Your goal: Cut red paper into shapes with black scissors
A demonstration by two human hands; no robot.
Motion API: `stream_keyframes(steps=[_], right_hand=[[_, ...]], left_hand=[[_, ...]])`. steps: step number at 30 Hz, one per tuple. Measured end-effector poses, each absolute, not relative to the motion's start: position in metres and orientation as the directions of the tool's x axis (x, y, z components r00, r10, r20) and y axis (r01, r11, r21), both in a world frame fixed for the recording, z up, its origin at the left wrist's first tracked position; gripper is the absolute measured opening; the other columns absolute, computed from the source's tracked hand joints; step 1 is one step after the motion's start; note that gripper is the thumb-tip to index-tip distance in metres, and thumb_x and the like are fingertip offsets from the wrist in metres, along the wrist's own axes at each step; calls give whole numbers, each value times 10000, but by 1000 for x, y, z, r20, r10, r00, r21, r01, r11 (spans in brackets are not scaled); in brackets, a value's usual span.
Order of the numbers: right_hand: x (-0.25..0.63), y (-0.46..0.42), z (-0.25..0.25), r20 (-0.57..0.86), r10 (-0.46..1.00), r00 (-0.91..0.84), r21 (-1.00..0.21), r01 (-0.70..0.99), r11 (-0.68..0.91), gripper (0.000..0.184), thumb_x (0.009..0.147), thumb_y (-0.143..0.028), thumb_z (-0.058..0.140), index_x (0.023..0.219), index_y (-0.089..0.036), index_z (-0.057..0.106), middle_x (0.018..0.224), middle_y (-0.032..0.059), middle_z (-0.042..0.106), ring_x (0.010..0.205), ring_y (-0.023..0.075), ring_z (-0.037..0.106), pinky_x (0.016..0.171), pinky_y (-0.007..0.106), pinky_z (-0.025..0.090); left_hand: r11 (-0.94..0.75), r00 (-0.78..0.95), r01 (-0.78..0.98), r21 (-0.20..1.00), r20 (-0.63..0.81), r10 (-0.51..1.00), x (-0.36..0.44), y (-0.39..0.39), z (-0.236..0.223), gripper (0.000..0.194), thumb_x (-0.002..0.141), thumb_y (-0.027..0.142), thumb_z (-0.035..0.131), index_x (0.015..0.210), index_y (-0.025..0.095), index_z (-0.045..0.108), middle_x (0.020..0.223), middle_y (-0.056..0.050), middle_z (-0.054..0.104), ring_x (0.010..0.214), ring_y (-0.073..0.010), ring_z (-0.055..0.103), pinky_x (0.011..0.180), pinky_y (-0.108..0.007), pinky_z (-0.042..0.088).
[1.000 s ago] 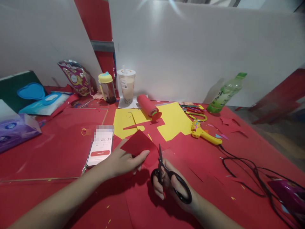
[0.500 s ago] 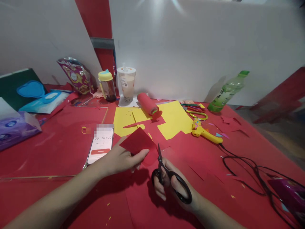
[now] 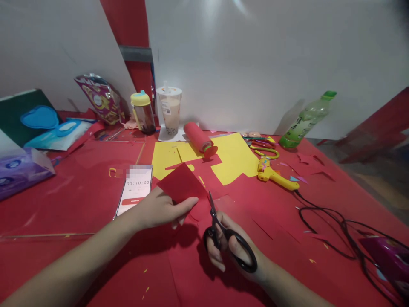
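Note:
A piece of red paper is pinched in my left hand, thumb on top and fingers beneath. My right hand grips black-handled scissors, with fingers through both loops. The scissor blades point up and away, at the right edge of the red paper; whether they are cutting into it I cannot tell. Beyond my hands a red paper-covered roll lies on its side, with a red disc at its near end. Yellow paper sheets are spread around it.
A phone showing a timer lies by my left wrist. A yellow glue gun with a black cord is at right. Along the back stand a green bottle, bubble tea cup and yellow-lidded bottle. Paper scraps dot the red table.
My left hand and the red paper have shifted slightly left and away from me. The scissors are nearly where they were, their blades looking a little closer together.

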State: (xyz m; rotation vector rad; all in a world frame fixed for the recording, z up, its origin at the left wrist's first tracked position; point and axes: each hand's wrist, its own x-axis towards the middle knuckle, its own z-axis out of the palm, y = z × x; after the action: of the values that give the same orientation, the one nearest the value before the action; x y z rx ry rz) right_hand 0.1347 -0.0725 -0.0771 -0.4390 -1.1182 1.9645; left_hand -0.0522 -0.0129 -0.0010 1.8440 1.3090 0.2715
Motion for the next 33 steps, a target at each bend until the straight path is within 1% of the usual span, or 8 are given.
stream_keyframes(steps=[3,10,13,17,20,23,30,33], right_hand=[[135,-73,-78,97,791,-605,-833,-484,-267,379,794,-542,527,812,-213,340,586,-72,432,419,42,366,426,175,305],[134,-74,-77,103,780,-617,-835,-480,-269,391,795,-572,498,833,-224,323,600,-66,443,435,54,394,448,192,331],[132,-74,-76,107,797,-594,-845,-477,-242,396,792,-580,493,827,-229,313,596,-65,445,444,65,408,467,206,343],[131,-74,-77,153,798,-583,-835,-508,-211,372,812,-564,474,825,-228,316,608,-62,446,458,67,414,483,209,355],[132,-73,-79,136,790,-599,-856,-473,-211,369,819,-571,454,836,-224,329,630,-48,454,490,79,441,503,222,363],[134,-72,-80,120,787,-605,-867,-450,-214,374,821,-575,446,875,-220,341,649,-38,462,512,87,455,513,229,356],[135,-71,-79,118,782,-612,-879,-430,-204,404,807,-582,465,912,-216,331,672,-30,463,524,91,453,521,240,344],[135,-71,-78,109,778,-619,-887,-414,-205,420,792,-592,478,902,-213,334,668,-31,454,536,95,453,531,244,341]], left_hand=[[-109,440,671,734,-275,855,-53,-11,-1,522,801,484,407,370,205,499,351,36,501,390,-106,519,566,-213,428],[-57,425,674,736,-324,845,-52,-12,0,528,799,509,397,375,211,497,356,37,500,424,-113,534,568,-201,427],[-72,434,667,742,-308,847,-52,-14,-1,529,804,503,391,371,213,483,362,43,503,428,-111,534,589,-197,433],[-86,420,700,709,-311,852,-52,-14,-3,538,803,509,391,366,212,494,376,33,537,461,-119,553,644,-198,439],[-98,411,722,685,-310,858,-53,-14,-2,544,796,519,382,359,216,495,381,24,552,480,-128,560,660,-206,441],[-144,445,703,697,-272,853,-52,-15,1,547,806,501,356,352,216,464,382,19,543,502,-133,571,691,-212,440],[-173,460,667,725,-218,861,-53,-14,0,520,820,458,380,366,207,416,374,35,506,437,-111,531,640,-200,444],[-167,459,692,702,-249,853,-53,-13,-2,524,809,487,365,370,211,444,370,29,510,451,-121,538,656,-211,447]])
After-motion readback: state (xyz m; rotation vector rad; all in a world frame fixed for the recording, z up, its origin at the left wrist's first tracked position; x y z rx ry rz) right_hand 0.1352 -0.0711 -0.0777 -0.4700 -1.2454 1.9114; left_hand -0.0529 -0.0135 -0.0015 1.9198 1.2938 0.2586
